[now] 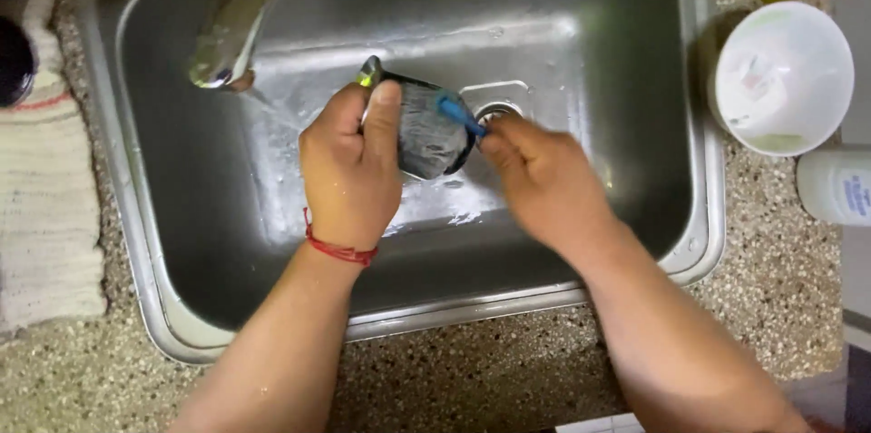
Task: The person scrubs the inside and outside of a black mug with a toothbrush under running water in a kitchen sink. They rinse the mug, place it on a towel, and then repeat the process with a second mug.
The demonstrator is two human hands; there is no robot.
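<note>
- Dark round dish, small and blackish with a shiny wet face, sits tilted over the middle of the sink, right by the drain.
- Left hand has a closed grip on its left edge, thumb pressed over the front and fingers wrapped behind. A green-tipped bit pokes out above the thumb; can't tell what it is.
- Right hand is pinched shut around a small blue brush, bristle end touching the dish's upper right rim. The hand is blurry, so the finger placement isn't clear.
- How far along: looks mid-scrub to me. Dish is wet, I can't make out any suds or grime, so hard to say how much is left.
- Faucet hangs over the upper left of the basin with a thin stream running just left of the dish.
- Sink is steel, floor wet and splashed, nothing else lying in it that I can see.
- On the speckled surface to the right: a white cup, open side up, pretty much empty apart from some smears inside. A white bottle lies just below it.
- Left of the sink, a folded pale towel.
</note>
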